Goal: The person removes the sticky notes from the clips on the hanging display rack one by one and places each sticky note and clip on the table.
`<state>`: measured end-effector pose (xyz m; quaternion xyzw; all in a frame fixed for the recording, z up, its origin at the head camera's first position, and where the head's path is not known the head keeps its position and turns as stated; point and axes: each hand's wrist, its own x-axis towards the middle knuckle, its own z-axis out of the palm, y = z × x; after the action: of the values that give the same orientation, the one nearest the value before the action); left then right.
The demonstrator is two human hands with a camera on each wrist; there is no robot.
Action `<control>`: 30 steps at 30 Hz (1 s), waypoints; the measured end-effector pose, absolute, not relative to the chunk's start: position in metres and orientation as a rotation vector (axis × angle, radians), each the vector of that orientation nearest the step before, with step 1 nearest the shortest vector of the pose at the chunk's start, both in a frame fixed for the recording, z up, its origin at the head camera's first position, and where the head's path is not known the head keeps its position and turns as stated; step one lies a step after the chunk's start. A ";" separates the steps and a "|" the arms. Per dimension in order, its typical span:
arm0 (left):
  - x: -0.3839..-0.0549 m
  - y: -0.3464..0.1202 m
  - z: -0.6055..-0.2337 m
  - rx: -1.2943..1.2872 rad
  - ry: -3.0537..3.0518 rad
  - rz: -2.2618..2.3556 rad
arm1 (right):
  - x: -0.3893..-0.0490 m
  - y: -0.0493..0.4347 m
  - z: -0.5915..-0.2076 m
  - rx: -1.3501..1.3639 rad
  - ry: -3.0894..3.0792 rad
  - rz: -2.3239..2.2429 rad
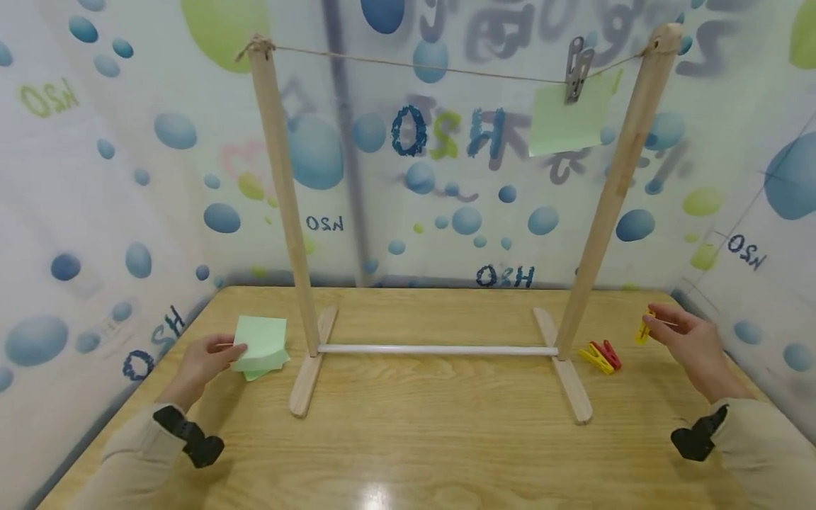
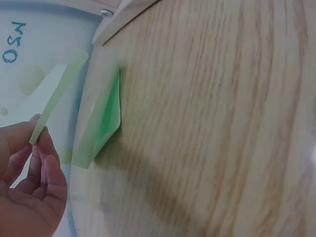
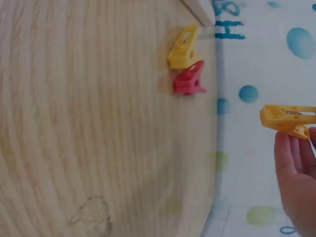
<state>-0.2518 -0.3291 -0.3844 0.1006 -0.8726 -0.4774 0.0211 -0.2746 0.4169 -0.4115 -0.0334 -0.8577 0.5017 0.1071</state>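
Note:
At the left of the table my left hand (image 1: 207, 361) pinches a pale green paper sheet (image 1: 261, 336) between thumb and fingers. Under it lies another green sheet (image 2: 106, 118), its edge curled up off the wood. Over on the right, my right hand (image 1: 688, 347) holds a yellow clothespin (image 3: 286, 117) above the table. Nearer the frame lie a second yellow clothespin (image 3: 183, 48) and a red clothespin (image 3: 189, 79), side by side. A grey clip (image 1: 576, 74) fastens a green sheet (image 1: 567, 120) to the string (image 1: 414, 65).
A wooden frame stands mid-table, with a left post (image 1: 283, 198), a right post (image 1: 615, 191) and a white crossbar (image 1: 440, 350). Its feet, such as the right foot (image 1: 574, 389), reach toward me. A patterned curtain (image 1: 395, 191) encloses the table (image 1: 421, 425).

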 end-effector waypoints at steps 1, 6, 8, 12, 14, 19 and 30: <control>-0.252 -0.330 -0.387 0.346 -2.687 -1.481 | -0.268 0.408 -0.404 -0.107 -2.549 1.463; -0.249 -0.329 -0.386 0.336 -2.749 -1.392 | -0.258 0.392 -0.396 -0.095 -2.618 1.452; -0.249 -0.328 -0.385 0.320 -2.771 -1.355 | -0.272 0.406 -0.416 -0.109 -2.652 1.427; -0.250 -0.328 -0.386 0.341 -2.779 -1.333 | -0.284 0.416 -0.431 -0.169 -2.724 1.403; -0.250 -0.328 -0.387 0.342 -2.788 -1.316 | -0.274 0.401 -0.417 -0.165 -2.750 1.424; -0.249 -0.328 -0.390 0.354 -2.818 -1.308 | -0.257 0.381 -0.399 -0.174 -2.850 1.345; -0.247 -0.330 -0.394 0.362 -2.796 -1.354 | -0.264 0.386 -0.411 -0.234 -2.919 1.290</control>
<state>-0.2467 -0.3302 -0.3943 0.1158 -0.8940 -0.4329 0.0069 -0.2636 0.3864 -0.4114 -0.0731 -0.9118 0.4029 -0.0289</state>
